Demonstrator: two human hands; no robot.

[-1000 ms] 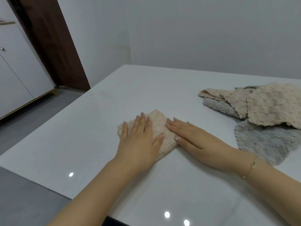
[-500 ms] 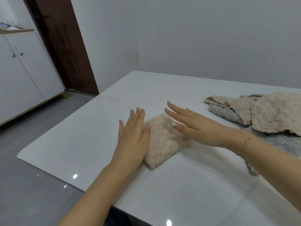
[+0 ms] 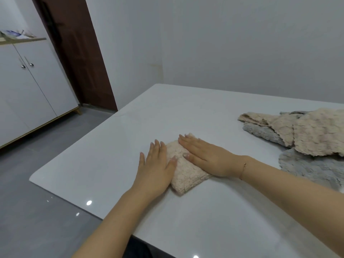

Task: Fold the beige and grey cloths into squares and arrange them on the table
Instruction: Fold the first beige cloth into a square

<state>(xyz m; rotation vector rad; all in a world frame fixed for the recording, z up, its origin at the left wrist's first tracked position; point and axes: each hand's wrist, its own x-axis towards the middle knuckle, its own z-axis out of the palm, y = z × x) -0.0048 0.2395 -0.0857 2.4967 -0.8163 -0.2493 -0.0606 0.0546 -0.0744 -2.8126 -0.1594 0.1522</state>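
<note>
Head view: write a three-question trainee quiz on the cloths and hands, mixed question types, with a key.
1. True or false: the right hand lies flat on the folded cloth.
2. The unfolded pile holds which colours? A) beige and grey B) blue and white C) only grey
3. Fill in: the left hand rests at the folded cloth's ____ edge.

Key: 1 true; 2 A; 3 left.
</note>
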